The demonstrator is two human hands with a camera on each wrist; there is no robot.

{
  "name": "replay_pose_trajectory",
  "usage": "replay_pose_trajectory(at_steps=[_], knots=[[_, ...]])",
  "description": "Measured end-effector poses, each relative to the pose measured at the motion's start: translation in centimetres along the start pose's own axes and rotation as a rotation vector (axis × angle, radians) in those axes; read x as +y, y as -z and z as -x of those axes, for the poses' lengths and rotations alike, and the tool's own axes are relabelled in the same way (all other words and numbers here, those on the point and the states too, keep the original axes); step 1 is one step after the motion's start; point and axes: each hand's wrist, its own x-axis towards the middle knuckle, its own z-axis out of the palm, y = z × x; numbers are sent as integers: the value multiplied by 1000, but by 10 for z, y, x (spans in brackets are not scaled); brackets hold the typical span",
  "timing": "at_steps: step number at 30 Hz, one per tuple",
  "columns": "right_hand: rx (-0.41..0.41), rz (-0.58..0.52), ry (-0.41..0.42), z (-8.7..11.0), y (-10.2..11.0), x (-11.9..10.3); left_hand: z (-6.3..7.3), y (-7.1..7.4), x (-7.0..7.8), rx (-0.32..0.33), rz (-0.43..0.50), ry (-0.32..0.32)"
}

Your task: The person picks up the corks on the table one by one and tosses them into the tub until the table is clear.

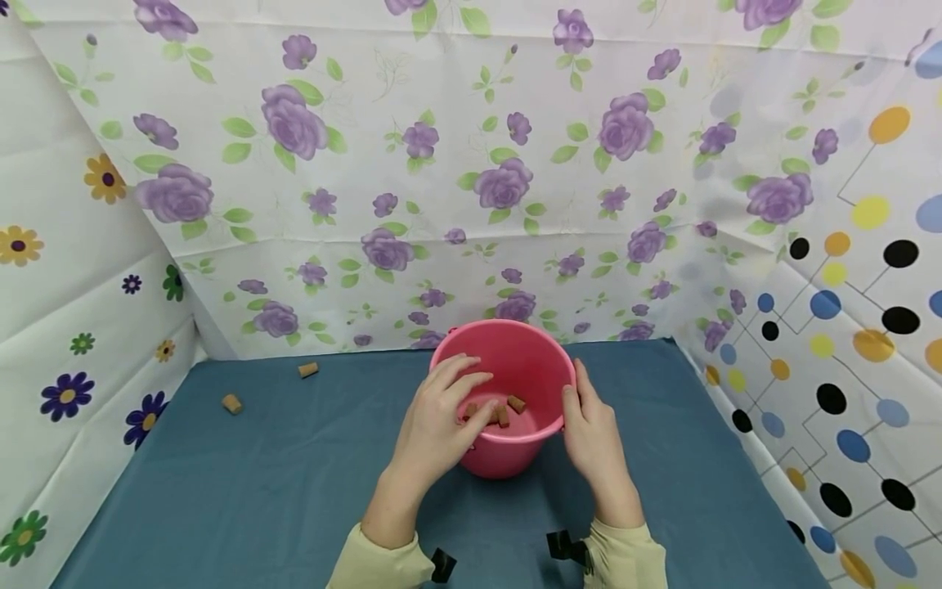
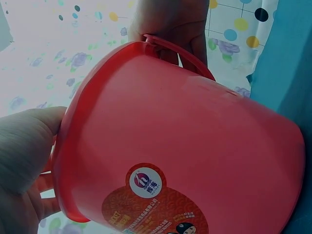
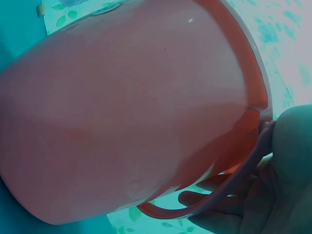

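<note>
A pink plastic bucket [image 1: 500, 462] stands on the blue cloth, its mouth tipped toward the head camera. Several small brown corks [image 1: 517, 403] lie on its bottom. My left hand [image 1: 439, 421] is over the bucket's left side, fingers spread and slightly bent above the opening, with no cork between them. Its thumb [image 2: 51, 117] is right at the rim in the left wrist view. At the right side my right hand [image 1: 598, 438] holds the bucket by the rim, thumb on top and fingers outside. The bucket's pink handle [image 3: 234, 183] hangs beside those fingers.
Two more corks lie on the cloth at the back left, one cork [image 1: 231, 403] nearer the left edge and another cork [image 1: 307, 370] farther back. A flowered sheet [image 1: 441, 164] hangs behind, and a dotted sheet [image 1: 832, 393] borders the right side.
</note>
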Motion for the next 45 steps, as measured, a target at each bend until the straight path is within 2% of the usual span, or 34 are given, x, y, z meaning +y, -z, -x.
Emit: replay_pose_trajectory(at_steps=[15, 29, 38, 45], knots=[[8, 6, 4, 0, 0, 1, 1, 1, -2, 3, 8, -10], [0, 18, -3, 0, 0, -1, 3, 17, -7, 74, 43, 1], [-2, 24, 6, -1, 0, -3, 11, 36, -26, 118, -16, 88], [-4, 27, -5, 1, 0, -3, 28, 61, -58, 116, -130, 133]])
